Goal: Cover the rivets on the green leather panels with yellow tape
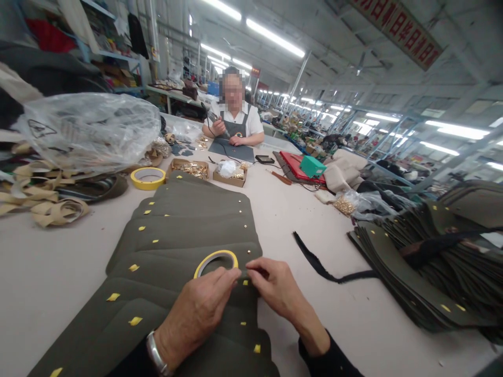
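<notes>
Overlapping dark olive panels (188, 230) lie in a row down the table before me, dotted with small yellow tape pieces (135, 321) and a few metal studs along the right edge. My left hand (200, 309) is closed around a roll of yellow tape (216, 257), which stands tilted over the panels. Close beside it, my right hand (275, 283) has thumb and index finger pinched together near the panels' right edge. Whatever sits between those fingertips is too small to make out. A yellow tape piece (245, 283) shows just below the fingertips.
Another yellow tape roll (148, 178) lies near boxes of metal fittings (190, 169). At right is a stack of olive panels (424, 262) with a black strap (314, 256). A clear plastic bag (90, 131) stands left. A co-worker (236, 118) sits across the table holding a tool.
</notes>
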`<state>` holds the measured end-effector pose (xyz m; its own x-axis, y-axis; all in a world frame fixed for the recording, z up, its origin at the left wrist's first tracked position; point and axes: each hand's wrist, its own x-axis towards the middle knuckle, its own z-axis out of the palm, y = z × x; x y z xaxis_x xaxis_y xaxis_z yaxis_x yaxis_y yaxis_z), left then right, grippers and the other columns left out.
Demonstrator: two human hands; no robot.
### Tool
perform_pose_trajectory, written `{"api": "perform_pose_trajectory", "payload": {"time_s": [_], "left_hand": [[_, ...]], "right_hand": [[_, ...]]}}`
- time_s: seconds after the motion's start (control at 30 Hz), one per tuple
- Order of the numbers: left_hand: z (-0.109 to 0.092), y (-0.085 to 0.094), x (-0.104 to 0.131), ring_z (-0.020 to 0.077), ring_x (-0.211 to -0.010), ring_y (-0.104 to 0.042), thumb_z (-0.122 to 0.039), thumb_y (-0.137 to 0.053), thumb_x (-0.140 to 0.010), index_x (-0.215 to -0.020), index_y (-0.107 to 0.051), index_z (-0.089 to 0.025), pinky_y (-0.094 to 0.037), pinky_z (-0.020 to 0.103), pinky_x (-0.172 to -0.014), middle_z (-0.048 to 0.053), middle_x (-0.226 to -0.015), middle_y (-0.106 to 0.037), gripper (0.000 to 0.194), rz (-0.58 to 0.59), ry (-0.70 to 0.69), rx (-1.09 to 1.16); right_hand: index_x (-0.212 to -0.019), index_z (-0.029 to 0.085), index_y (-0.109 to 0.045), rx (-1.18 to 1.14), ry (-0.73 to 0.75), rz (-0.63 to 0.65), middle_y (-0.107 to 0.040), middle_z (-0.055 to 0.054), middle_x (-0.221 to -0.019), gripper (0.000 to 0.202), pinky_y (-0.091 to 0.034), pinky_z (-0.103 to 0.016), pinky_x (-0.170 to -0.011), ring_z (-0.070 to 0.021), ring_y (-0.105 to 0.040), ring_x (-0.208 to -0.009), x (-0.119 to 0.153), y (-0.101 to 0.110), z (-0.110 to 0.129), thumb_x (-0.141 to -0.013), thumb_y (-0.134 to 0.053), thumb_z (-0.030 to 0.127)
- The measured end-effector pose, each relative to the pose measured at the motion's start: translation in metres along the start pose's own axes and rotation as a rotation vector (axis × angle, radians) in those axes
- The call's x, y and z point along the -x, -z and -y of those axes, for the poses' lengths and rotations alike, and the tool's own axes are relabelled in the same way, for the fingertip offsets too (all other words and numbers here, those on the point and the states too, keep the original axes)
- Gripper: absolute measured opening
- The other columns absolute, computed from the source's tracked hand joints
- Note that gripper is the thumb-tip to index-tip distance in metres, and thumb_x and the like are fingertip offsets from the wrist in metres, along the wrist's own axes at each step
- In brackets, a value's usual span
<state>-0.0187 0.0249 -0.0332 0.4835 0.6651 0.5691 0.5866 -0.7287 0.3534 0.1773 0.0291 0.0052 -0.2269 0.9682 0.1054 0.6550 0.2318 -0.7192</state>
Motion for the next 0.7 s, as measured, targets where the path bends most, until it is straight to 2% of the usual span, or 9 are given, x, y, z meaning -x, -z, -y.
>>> {"api": "perform_pose_trajectory", "payload": {"time_s": [0.1, 0.2, 0.33, 0.5, 0.63, 0.7], "left_hand": [[0.002, -0.003, 0.001, 0.0153, -0.093, -0.068, -0.022, -0.041, -0.099, -0.135, -0.042, -0.017, -0.055, 0.023, -0.079, 0.007, -0.109, -0.07, 0.036, -0.072, -0.038, 0.019], [0.002, -0.004, 0.001, 0.0144, -0.099, -0.069, -0.024, -0.039, -0.1, -0.143, -0.031, -0.013, -0.054, 0.021, -0.084, 0.009, -0.115, -0.07, 0.045, -0.085, -0.019, 0.002], [0.001, -0.003, 0.002, 0.0148, -0.089, -0.072, -0.027, -0.037, -0.101, -0.138, -0.037, -0.012, -0.056, 0.021, -0.075, 0.01, -0.109, -0.072, 0.04, -0.106, 0.007, -0.037], [0.003, -0.002, 0.003, 0.0159, -0.092, -0.071, -0.024, -0.04, -0.1, -0.127, -0.046, -0.014, -0.056, 0.023, -0.079, 0.008, -0.107, -0.073, 0.029, -0.131, -0.047, -0.048], [0.002, 0.0, 0.002, 0.0161, -0.088, -0.07, -0.023, -0.041, -0.099, -0.122, -0.048, -0.015, -0.056, 0.024, -0.074, 0.007, -0.102, -0.072, 0.025, -0.085, -0.04, -0.037], [0.0, 0.001, 0.0, 0.0168, -0.081, -0.069, -0.021, -0.04, -0.099, -0.113, -0.052, -0.018, -0.055, 0.026, -0.069, 0.004, -0.093, -0.07, 0.019, -0.024, -0.018, -0.046]], "right_hand": [[-0.097, 0.018, -0.071, -0.153, 0.154, -0.091, -0.073, -0.004, -0.087, 0.02, -0.05, -0.023, -0.068, -0.0141, -0.065, -0.073, 0.001, -0.003, 0.004, -0.084, -0.057, 0.013], [-0.096, 0.018, -0.068, -0.111, 0.342, -0.101, -0.07, -0.004, -0.087, 0.019, -0.049, -0.025, -0.072, -0.0143, -0.063, -0.076, 0.001, -0.009, 0.007, -0.084, -0.056, 0.01], [-0.088, 0.018, -0.066, -0.01, 0.425, -0.119, -0.066, -0.003, -0.077, 0.015, -0.047, -0.024, -0.067, -0.0141, -0.06, -0.071, 0.001, -0.015, 0.006, -0.085, -0.054, 0.009], [-0.078, 0.017, -0.062, 0.087, 0.495, -0.213, -0.061, -0.001, -0.066, 0.015, -0.042, -0.024, -0.058, -0.0131, -0.055, -0.06, 0.001, -0.022, 0.001, -0.081, -0.052, 0.006], [-0.074, 0.017, -0.061, 0.134, 0.509, -0.286, -0.06, -0.001, -0.063, 0.016, -0.042, -0.024, -0.056, -0.0128, -0.055, -0.057, 0.002, -0.027, -0.002, -0.079, -0.051, 0.005], [-0.075, 0.016, -0.062, 0.137, 0.506, -0.311, -0.061, -0.001, -0.064, 0.016, -0.043, -0.024, -0.056, -0.0131, -0.057, -0.057, 0.004, -0.029, -0.002, -0.079, -0.051, 0.005]]}}
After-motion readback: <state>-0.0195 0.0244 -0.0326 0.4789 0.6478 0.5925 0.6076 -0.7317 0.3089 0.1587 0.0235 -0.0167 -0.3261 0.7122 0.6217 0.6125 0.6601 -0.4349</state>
